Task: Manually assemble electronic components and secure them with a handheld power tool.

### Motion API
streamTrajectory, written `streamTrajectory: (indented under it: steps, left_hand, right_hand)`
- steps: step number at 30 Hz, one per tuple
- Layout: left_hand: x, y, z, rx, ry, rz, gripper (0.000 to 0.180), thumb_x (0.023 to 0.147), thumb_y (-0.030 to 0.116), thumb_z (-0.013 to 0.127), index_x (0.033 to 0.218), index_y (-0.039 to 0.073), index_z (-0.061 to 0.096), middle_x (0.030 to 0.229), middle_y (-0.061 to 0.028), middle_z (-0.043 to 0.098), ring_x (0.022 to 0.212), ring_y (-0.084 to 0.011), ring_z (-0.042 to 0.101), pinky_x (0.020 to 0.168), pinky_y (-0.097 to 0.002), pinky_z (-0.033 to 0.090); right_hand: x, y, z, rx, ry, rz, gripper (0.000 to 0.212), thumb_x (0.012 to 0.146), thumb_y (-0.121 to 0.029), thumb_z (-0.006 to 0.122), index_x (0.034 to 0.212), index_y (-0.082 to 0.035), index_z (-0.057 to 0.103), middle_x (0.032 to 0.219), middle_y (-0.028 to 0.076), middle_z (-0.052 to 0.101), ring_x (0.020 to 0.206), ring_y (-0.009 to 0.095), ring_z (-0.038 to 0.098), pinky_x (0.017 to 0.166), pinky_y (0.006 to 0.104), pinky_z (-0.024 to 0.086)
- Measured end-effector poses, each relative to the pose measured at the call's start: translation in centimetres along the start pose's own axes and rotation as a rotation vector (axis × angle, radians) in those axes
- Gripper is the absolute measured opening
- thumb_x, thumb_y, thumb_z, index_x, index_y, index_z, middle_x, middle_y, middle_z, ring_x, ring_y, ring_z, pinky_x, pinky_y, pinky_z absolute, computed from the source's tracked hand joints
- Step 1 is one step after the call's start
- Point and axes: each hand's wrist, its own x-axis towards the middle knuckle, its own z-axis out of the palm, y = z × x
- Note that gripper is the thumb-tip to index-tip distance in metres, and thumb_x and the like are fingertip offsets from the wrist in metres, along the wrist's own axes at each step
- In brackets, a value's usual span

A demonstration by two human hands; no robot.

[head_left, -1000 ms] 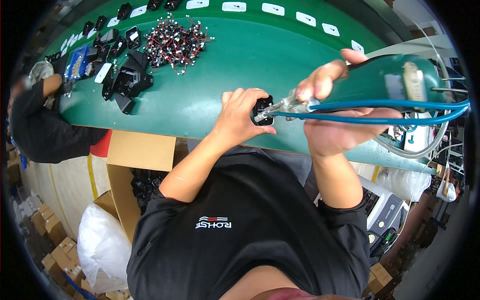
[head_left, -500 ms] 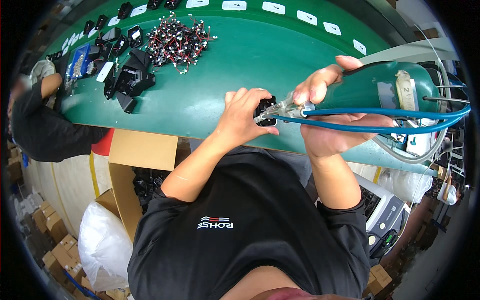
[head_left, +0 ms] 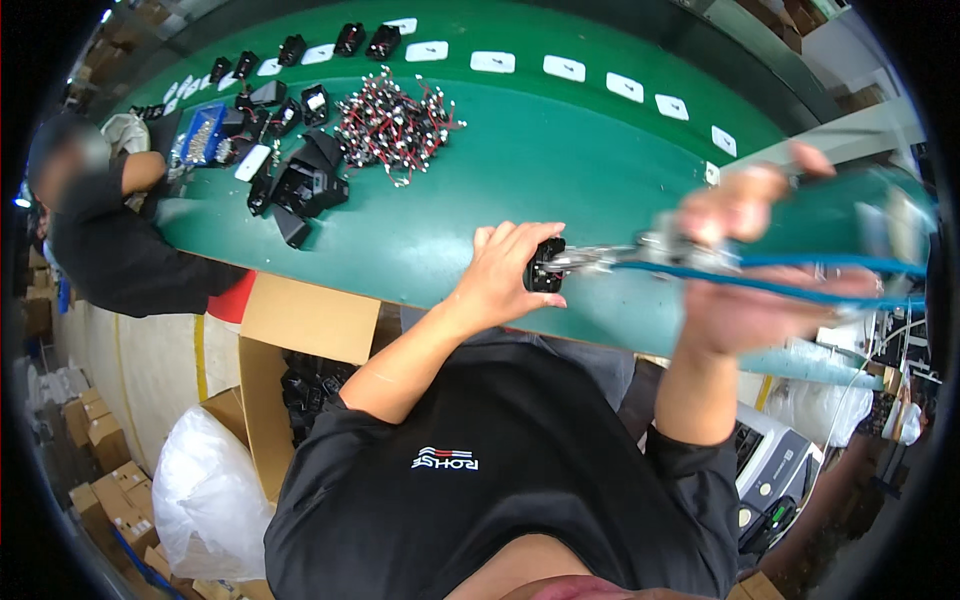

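Observation:
My left hand (head_left: 505,272) grips a small black plastic housing (head_left: 541,280) between thumb and fingers, just above the green bench. Its open side shows small parts inside. My right hand (head_left: 745,260), smeared by motion, is wrapped round a green power screwdriver (head_left: 835,225) with blue hoses (head_left: 790,289) running along it. The driver's silvery nose (head_left: 610,257) points left at the housing, its tip over the housing's right part. Blur hides whether the tip touches.
A heap of red-and-black wired parts (head_left: 395,125) lies on the green bench (head_left: 560,150), beside larger black housings (head_left: 308,185) and a blue tray (head_left: 205,135) of small pieces. White cards (head_left: 565,68) line the far strip. A cardboard box (head_left: 305,315) stands below left; a co-worker (head_left: 110,220) sits at far left.
My right hand and the screwdriver have drawn to the right, away from my left hand. The left hand still holds the housing. The whole view has shifted a little.

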Motion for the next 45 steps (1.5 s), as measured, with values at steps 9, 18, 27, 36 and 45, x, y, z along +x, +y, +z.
streamTrajectory:
  steps: [9, 18, 27, 36, 45]
  left_hand:
    - [15.0, -2.4, -12.9, 0.449, 0.045, 0.062, 0.073, 0.071, 0.007, 0.086, 0.135, 0.007, 0.053, 0.133, -0.0162, 0.055, 0.129, -0.0389, 0.053, 0.107, -0.0477, 0.041]
    - [27.9, -15.6, -13.6, 1.025, -0.229, -0.324, 0.082, 0.068, 0.027, 0.094, 0.138, 0.021, 0.052, 0.136, -0.0023, 0.063, 0.128, -0.028, 0.058, 0.103, -0.0553, 0.037]
    - [16.0, -9.9, -22.3, 0.501, 0.224, 0.117, 0.056, 0.089, 0.016, 0.077, 0.142, 0.007, 0.059, 0.135, -0.0168, 0.065, 0.124, -0.0364, 0.062, 0.106, -0.0434, 0.048]
    - [-10.8, -9.1, -20.5, 0.528, 0.709, -0.354, 0.065, 0.083, 0.02, 0.081, 0.141, 0.005, 0.055, 0.141, -0.0193, 0.053, 0.132, -0.0379, 0.051, 0.112, -0.0466, 0.041]
    - [-10.0, -13.1, -16.9, 0.463, 0.644, -0.505, 0.095, 0.076, 0.034, 0.089, 0.155, 0.009, 0.041, 0.157, -0.0164, 0.041, 0.144, -0.0372, 0.042, 0.117, -0.0509, 0.031]
  right_hand:
    - [-4.2, -6.6, -2.9, -0.541, 0.246, -0.135, 0.082, 0.1, -0.072, 0.048, 0.14, 0.0, 0.043, 0.081, 0.006, 0.054, 0.064, 0.015, 0.056, 0.057, 0.0259, 0.049]
    - [-10.4, -3.7, -3.6, -0.747, 0.488, -0.07, 0.093, 0.093, -0.08, 0.048, 0.139, 0.001, 0.045, 0.082, 0.007, 0.054, 0.065, 0.016, 0.055, 0.061, 0.0278, 0.05]
    - [-8.3, -4.8, -4.6, -0.77, 0.397, -0.152, 0.09, 0.1, -0.074, 0.042, 0.146, 0.003, 0.039, 0.088, 0.008, 0.053, 0.072, 0.016, 0.055, 0.065, 0.0277, 0.05]
    - [-1.7, -4.2, -1.7, -1.464, 0.567, -0.945, 0.058, 0.107, -0.035, 0.049, 0.142, 0.009, 0.039, 0.122, 0.022, 0.056, 0.108, 0.029, 0.058, 0.098, 0.0396, 0.049]
    - [0.0, 21.9, -3.2, -1.272, -0.156, 0.107, 0.04, 0.084, 0.001, 0.075, 0.122, -0.005, 0.067, 0.123, 0.012, 0.066, 0.082, 0.018, 0.066, 0.072, 0.0321, 0.057]
